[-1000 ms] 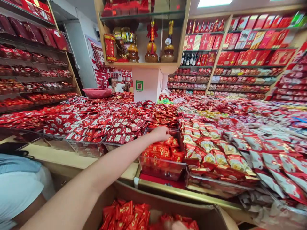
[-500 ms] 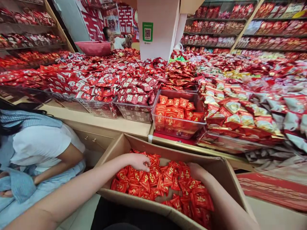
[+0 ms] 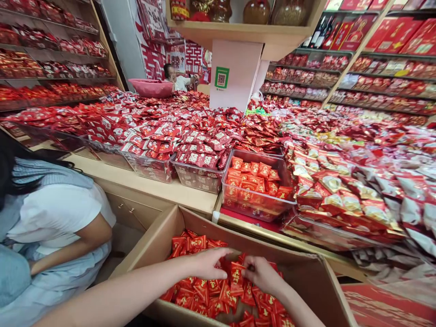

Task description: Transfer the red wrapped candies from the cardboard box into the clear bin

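Observation:
A cardboard box in front of me holds many small red packets with gold lettering. Inside it, my right hand is closed, its fingertips pinching the edge of one red packet held upright. To the left of that packet is my left hand, thumb and fingers apart, with nothing seen in its grasp. Some packets lie hidden beneath both forearms.
Beyond the box, a clear plastic bin of similar red packets sits on the counter. Other bins of wrapped sweets surround it. At left, a person in a white top is bent over. A pink basket stands farther back.
My hands have come closer together over the packets, the right one moving left. One packet is now raised in its fingers. The view has tilted upward, showing a shelf above.

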Tool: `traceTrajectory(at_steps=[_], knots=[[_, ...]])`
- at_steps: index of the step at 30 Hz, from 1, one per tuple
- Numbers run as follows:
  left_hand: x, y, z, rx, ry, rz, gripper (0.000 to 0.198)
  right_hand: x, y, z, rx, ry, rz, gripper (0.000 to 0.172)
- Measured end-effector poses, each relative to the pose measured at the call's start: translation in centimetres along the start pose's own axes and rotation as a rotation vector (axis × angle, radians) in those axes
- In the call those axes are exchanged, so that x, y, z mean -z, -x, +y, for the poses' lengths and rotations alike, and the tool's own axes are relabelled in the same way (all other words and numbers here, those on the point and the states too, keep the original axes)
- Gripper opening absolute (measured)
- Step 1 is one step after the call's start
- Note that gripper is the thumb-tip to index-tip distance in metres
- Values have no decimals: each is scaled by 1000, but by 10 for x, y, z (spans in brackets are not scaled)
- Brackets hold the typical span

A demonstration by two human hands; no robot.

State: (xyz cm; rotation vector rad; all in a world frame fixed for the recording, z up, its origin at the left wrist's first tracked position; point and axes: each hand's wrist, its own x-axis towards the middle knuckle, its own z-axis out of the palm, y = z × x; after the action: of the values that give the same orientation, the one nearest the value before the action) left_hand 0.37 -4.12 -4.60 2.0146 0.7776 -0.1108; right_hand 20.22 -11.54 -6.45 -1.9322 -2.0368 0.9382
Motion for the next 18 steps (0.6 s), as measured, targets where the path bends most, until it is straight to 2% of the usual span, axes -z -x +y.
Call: traceTrajectory(at_steps=[3,6,9,11,14,16,18], knots=[[-12,-5,-5,35,-10,-21,43,-5,2,-6,15,-160,2,11],[-22,-11,-12,121,16,-26,20,-11,3,-10,26,-201,1,12],[-24,-13,-13,134,51,-41,20,-16,4,-15,53,-188,-10,13],[-18,-8,-5,127,63,-63,20,-14,5,-20,66,-166,-23,12],[11,6,24,-2,-30,-1,17,6,10,-33,130,-108,34,13],[42,17,54,-153,-136,167,19,32,18,-45,185,-62,105,18],[80,24,85,-297,-186,374,22,67,28,-60,221,-29,171,22]])
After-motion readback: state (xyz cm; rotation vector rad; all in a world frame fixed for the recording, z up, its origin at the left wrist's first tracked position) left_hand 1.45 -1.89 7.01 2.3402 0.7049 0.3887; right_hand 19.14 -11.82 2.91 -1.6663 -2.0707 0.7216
